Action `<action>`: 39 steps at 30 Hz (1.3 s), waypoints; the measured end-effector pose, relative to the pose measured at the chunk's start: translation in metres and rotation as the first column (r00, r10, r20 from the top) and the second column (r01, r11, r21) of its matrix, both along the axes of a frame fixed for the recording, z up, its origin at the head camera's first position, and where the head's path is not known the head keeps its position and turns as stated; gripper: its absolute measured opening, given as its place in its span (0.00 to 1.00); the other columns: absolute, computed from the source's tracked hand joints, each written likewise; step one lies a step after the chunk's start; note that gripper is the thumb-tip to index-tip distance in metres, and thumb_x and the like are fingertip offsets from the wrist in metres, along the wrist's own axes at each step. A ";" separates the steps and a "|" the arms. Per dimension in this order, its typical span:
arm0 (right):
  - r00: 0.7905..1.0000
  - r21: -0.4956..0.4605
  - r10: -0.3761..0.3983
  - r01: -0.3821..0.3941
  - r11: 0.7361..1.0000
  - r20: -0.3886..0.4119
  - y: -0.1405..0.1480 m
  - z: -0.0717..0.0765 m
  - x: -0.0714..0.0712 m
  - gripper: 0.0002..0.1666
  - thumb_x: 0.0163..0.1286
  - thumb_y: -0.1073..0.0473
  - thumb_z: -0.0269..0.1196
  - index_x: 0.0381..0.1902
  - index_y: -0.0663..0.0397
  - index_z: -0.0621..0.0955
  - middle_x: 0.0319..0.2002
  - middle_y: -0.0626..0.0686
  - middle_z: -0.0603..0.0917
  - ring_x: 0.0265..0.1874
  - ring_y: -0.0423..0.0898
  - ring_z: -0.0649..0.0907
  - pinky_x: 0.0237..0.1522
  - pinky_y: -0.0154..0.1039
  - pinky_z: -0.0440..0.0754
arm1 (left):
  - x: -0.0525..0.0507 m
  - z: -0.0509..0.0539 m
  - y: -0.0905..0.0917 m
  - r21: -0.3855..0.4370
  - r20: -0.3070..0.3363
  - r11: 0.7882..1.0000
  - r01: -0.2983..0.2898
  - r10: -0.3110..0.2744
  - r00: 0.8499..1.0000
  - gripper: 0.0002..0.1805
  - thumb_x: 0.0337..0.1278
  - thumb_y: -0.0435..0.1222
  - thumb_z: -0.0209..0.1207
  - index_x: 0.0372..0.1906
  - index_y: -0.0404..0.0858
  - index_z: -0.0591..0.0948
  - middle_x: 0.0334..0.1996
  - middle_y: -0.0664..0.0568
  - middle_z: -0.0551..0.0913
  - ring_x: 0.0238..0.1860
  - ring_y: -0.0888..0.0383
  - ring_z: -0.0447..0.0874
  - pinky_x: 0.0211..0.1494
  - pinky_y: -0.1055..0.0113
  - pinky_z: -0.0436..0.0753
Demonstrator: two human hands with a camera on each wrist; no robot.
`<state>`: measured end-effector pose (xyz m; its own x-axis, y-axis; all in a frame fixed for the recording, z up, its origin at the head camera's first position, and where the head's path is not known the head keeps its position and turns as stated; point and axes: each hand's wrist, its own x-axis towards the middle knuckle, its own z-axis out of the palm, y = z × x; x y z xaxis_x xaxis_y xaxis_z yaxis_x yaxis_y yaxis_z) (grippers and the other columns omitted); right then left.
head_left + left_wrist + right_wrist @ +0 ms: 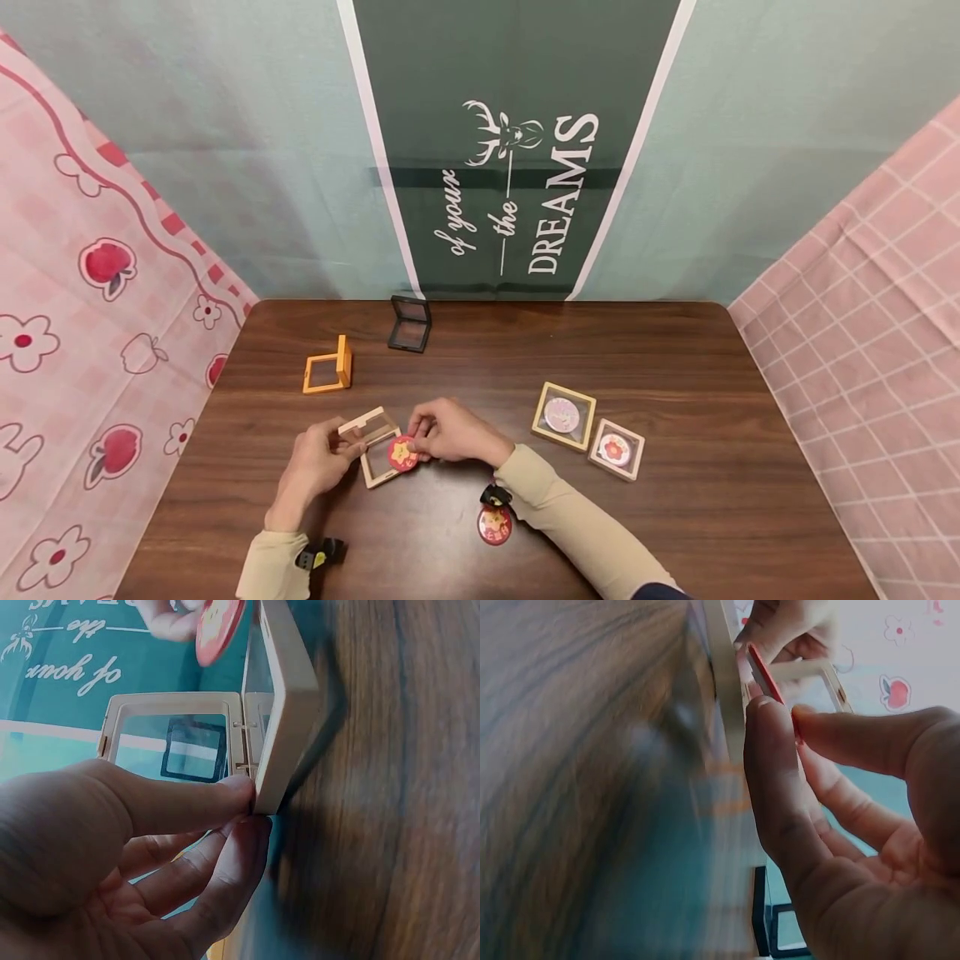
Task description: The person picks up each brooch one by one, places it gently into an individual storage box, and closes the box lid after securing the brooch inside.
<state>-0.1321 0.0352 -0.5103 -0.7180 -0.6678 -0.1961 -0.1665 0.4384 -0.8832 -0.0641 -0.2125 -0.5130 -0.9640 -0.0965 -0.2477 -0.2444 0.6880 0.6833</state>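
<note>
Beige cloth, a sleeve (273,567), fills the lower left of my head feed; out of it reaches the left hand (318,458), thumb and fingers in a pinch; beyond it an orange case (343,362) sits unfolded on the counter (712,375), one leaf flat, the other upright; next comes a cream case (382,442), gripped by that left hand near its hinge; its lid rises on the far side, its base reaches to the near side, so its long axis runs near to far, the far end leaning left; a red disc (403,454) hangs over the right part of that base, star print up, tilted in both wrist views; being round, it has no long axis, and I cannot tell whether it touches the frame; a black case (412,320) sits unfolded near the far edge; the right hand (450,429), apart from the left, pinches the red disc between thumb and forefinger; a second red disc (495,527) lies by the right wrist strap (496,497); farthest right, a yellow case (558,440) and a pale case (612,470) lie side by side, each holding a round disc.
</note>
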 end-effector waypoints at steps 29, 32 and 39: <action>0.994 0.027 -0.102 0.102 0.994 -0.032 -0.016 -0.017 0.003 0.18 0.64 0.59 0.80 0.24 0.48 0.79 0.18 0.40 0.80 0.17 0.33 0.78 0.25 0.28 0.72 | 0.003 0.000 0.013 -0.010 0.020 0.999 0.031 -0.031 0.999 0.12 0.60 0.31 0.74 0.47 0.36 0.86 0.31 0.51 0.84 0.32 0.58 0.80 0.35 0.65 0.77; 0.994 0.033 -0.103 0.105 0.994 -0.044 -0.017 -0.018 0.003 0.18 0.62 0.60 0.80 0.24 0.48 0.79 0.19 0.40 0.80 0.17 0.33 0.78 0.25 0.28 0.72 | 0.004 0.001 0.014 -0.010 0.037 0.999 0.046 -0.045 0.998 0.14 0.60 0.31 0.74 0.49 0.37 0.85 0.32 0.51 0.84 0.32 0.57 0.79 0.35 0.63 0.77; 0.991 0.035 -0.115 0.118 0.992 -0.066 -0.018 -0.016 0.003 0.19 0.59 0.62 0.81 0.23 0.48 0.79 0.19 0.40 0.79 0.18 0.33 0.77 0.26 0.28 0.72 | 0.006 0.004 0.014 0.004 0.072 0.998 0.067 -0.067 0.995 0.15 0.62 0.32 0.74 0.51 0.39 0.84 0.34 0.50 0.78 0.32 0.57 0.76 0.34 0.62 0.73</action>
<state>-0.1288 0.0174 -0.5259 -0.8024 -0.5715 -0.1715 -0.1680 0.4921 -0.8542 -0.0579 -0.1984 -0.5092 -0.9480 -0.0316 -0.3168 -0.2463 0.7035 0.6667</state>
